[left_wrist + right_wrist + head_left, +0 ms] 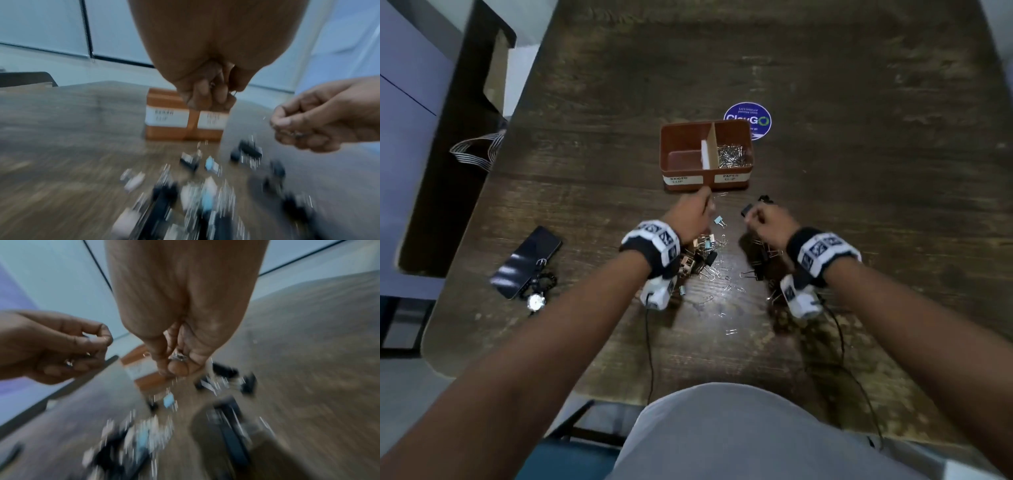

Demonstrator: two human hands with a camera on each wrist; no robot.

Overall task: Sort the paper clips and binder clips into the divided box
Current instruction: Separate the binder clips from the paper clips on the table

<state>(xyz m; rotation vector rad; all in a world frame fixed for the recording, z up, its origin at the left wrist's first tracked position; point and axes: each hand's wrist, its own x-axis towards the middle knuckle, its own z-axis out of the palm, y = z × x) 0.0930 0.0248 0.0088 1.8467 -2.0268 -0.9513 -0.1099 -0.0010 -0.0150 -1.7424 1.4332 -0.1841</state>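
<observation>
- Divided box [705,174] sits mid-worktop [825,85], orange-brown, a card divider splitting it in two; front labels read "BINDER CLIP" (left) and "PAPER CLIP" (right).
- Right compartment holds a heap of silver paper clips [732,157]; left compartment looks bare (only its floor shows).
- Left hand [693,217] is raised just in front of the box, fingers curled in, pinching small silver wire pieces; the left wrist view shows metal glinting between the fingers [202,92] (blurry, look like paper clips).
- Right hand [768,219] is raised near the left one, well short of the box, fingers bunched around a small clump of silver clips [177,356].
- A black binder clip [746,209] lies just beside the right hand's fingertips; touching or not, can't tell.
- A light-blue binder clip [719,220] lies on the worktop between the two hands.
- Mixed pile [700,253] of binder clips (black, pinkish, blue) and loose paper clips lies under and behind the left wrist; a darker pile of black binder clips [763,253] lies by the right wrist.
- Scattered paper clips [729,331] trail toward the near edge.
- Phone [525,262] lies at the left of the worktop, a wristwatch [536,301] just beside it.
- Round blue sticker [748,118] lies behind the box's right corner.
- Both wrist views are heavily motion-blurred.
</observation>
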